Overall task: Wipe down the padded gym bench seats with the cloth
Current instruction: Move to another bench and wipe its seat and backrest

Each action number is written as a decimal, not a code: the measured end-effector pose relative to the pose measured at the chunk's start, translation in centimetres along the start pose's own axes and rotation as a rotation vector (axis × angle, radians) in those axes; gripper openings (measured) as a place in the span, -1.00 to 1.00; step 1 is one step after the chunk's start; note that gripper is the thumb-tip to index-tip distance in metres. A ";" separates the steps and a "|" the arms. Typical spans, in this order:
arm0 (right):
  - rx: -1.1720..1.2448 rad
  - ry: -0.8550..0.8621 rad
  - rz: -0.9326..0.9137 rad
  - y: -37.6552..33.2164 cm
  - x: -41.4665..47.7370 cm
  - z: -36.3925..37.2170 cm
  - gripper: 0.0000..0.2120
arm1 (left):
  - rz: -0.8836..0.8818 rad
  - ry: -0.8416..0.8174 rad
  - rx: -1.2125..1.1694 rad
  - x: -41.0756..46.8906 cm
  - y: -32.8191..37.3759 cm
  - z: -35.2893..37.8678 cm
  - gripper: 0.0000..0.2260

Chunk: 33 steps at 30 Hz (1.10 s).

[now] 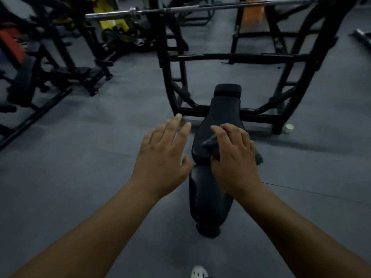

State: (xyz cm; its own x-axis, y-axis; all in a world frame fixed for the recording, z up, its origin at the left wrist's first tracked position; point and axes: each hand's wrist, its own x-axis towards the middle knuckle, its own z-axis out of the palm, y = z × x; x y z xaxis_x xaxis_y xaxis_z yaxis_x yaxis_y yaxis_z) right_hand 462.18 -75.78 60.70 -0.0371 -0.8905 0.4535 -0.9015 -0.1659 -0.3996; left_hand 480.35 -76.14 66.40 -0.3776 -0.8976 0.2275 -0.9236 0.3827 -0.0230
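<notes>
The cloth (pixel 209 144), dark and bunched, lies on the padded bench (pixel 218 112), just beyond the gap between its back pad and seat pad. Your right hand (pixel 234 157) covers it, fingers (pixel 219 131) bent over the cloth and thumb tucked at its near edge, apparently pressing it down. Your left hand (pixel 164 157) hangs just left of the bench, fingers straight and slightly apart, holding nothing. Beyond the bench's far end stands a black rack (pixel 236 57) carrying a barbell (pixel 200 7). A paper cup (pixel 289 129) sits right of the bench.
</notes>
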 end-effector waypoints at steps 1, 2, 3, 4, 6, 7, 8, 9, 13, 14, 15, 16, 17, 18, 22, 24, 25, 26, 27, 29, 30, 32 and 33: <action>-0.010 0.009 0.036 -0.2 1.4 1.0 -0.36 | 0.034 -0.005 -0.009 1.7 -1.4 0.5 -0.35; -0.020 0.022 0.064 -0.5 2.7 2.0 -0.40 | 0.062 -0.007 -0.021 3.5 -2.7 1.0 -0.35; -0.034 0.037 0.089 -0.9 4.0 2.9 -0.44 | 0.088 -0.009 -0.036 5.2 -4.0 1.3 -0.35; -0.054 0.050 0.112 -1.3 5.3 3.8 -0.46 | 0.114 -0.012 -0.053 6.9 -5.3 1.7 -0.35; -0.086 0.066 0.156 -2.0 7.7 5.5 -0.47 | 0.176 -0.018 -0.079 10.0 -7.7 2.9 -0.35; -0.101 0.073 0.181 -2.2 8.6 6.5 -0.47 | 0.213 -0.024 -0.089 11.5 -8.8 3.6 -0.35; -0.125 0.084 0.212 -2.4 9.5 7.5 -0.46 | 0.252 -0.030 -0.098 13.0 -9.9 4.4 -0.34; -0.155 0.100 0.248 -2.5 10.3 8.5 -0.42 | 0.294 -0.032 -0.108 14.7 -11.0 5.2 -0.34; -0.261 0.170 0.414 -3.1 13.1 12.7 -0.42 | 0.491 -0.046 -0.140 21.2 -14.6 8.8 -0.34; -0.289 0.185 0.460 -3.4 13.6 13.7 -0.43 | 0.551 -0.053 -0.145 22.6 -15.2 9.7 -0.34; -0.315 0.199 0.517 -3.9 13.9 14.6 -0.43 | 0.614 -0.066 -0.150 23.8 -15.7 10.4 -0.34; -0.343 0.220 0.580 -4.5 14.1 15.2 -0.43 | 0.675 -0.077 -0.154 25.0 -16.0 10.9 -0.35; -0.368 0.245 0.641 -5.1 14.3 15.8 -0.44 | 0.736 -0.083 -0.163 26.2 -16.1 11.4 -0.35; -0.383 0.265 0.704 -5.6 14.3 16.3 -0.45 | 0.798 -0.086 -0.175 27.1 -16.1 11.8 -0.35; -0.446 0.328 0.937 -7.0 13.7 17.6 -0.49 | 1.031 -0.124 -0.230 29.3 -14.6 13.4 -0.36; -0.473 0.343 1.039 -7.0 13.0 18.6 -0.49 | 1.145 -0.148 -0.238 29.9 -13.1 14.6 -0.35; -0.482 0.352 1.086 -6.9 12.6 19.1 -0.49 | 1.194 -0.157 -0.234 30.1 -12.4 15.3 -0.35; -0.489 0.362 1.129 -6.5 12.2 19.6 -0.48 | 1.237 -0.164 -0.233 30.4 -11.5 16.0 -0.35; -0.489 0.369 1.174 -6.1 11.9 20.1 -0.47 | 1.274 -0.179 -0.231 30.7 -10.8 16.7 -0.35; -0.491 0.387 1.271 -5.7 11.7 21.0 -0.44 | 1.342 -0.216 -0.219 31.4 -9.8 17.8 -0.36; -0.494 0.401 1.310 -5.5 11.7 21.4 -0.43 | 1.377 -0.220 -0.212 31.8 -9.4 18.4 -0.35; -0.493 0.429 1.375 -5.5 11.7 22.3 -0.41 | 1.442 -0.231 -0.200 32.7 -8.7 19.3 -0.34; -0.489 0.442 1.408 -5.6 11.7 22.7 -0.41 | 1.466 -0.248 -0.200 33.0 -8.5 19.7 -0.34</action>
State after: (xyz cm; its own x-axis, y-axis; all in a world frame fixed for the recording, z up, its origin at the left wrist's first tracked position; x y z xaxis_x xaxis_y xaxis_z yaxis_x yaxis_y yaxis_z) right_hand 476.57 -94.94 50.17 -0.9847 0.0024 0.1745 -0.0758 0.8949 -0.4398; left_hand 474.40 -113.32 54.94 -0.9550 0.2930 -0.0455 0.2904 0.9552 0.0566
